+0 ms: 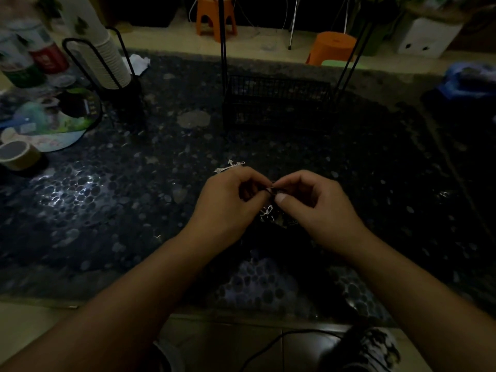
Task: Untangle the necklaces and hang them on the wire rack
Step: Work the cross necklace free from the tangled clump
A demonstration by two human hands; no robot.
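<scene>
Nearest, our left hand (228, 200) and right hand (308, 202) pinch tangled necklaces (271, 213) together; nothing visibly hangs on the far wire rack (279, 103); untangling remains.

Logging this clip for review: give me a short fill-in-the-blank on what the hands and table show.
1. The left hand and right hand pinch a dark cord between their ____.
2. A silver cross pendant lies just beyond the ____ hand.
3. The black wire rack stands on the pebble-patterned ____.
4. The roll of tape sits at the table's ____ edge.

Missing words: fingertips; left; table; left
</scene>
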